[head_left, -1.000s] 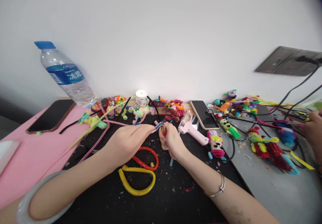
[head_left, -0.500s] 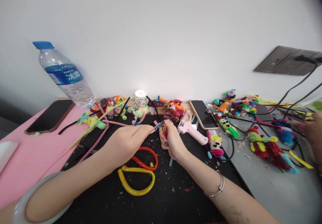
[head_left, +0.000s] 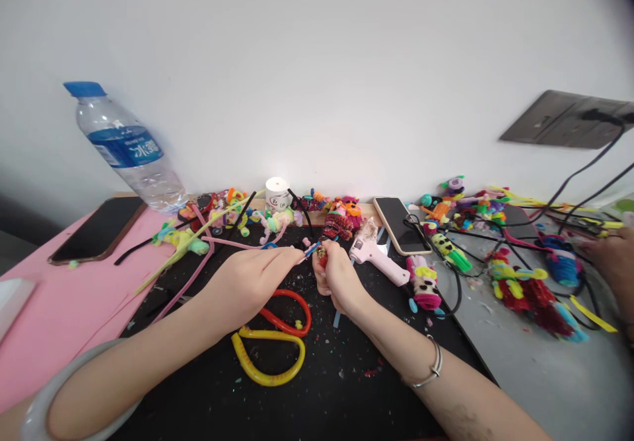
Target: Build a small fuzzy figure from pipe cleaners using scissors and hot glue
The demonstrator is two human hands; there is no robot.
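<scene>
Both hands meet above a black mat [head_left: 317,388]. My left hand [head_left: 257,279] is closed, its fingertips pinching a thin blue strip [head_left: 312,249] that looks like pipe cleaner. My right hand [head_left: 339,272] is curled round a small red and gold piece [head_left: 321,256]; its kind is mostly hidden by the fingers. The blue strip reaches to the top of that piece. Below my left hand lie a red loop handle [head_left: 308,315] and a yellow loop handle [head_left: 277,380], seemingly of scissors whose blades are out of sight. A pink glue gun [head_left: 379,259] lies right of my right hand.
Pipe-cleaner figures line the wall, one pink and white [head_left: 424,284]. A water bottle [head_left: 126,144], a dark phone [head_left: 99,230], a white-framed phone [head_left: 400,223] and a white roll [head_left: 277,195] stand or lie around. Cables run from the socket [head_left: 569,121]. Another person's hand [head_left: 614,256] is at far right.
My right thumb has shifted slightly down on the piece it holds, and the blue strip sits a little differently between the hands. The other person's hand moved slightly.
</scene>
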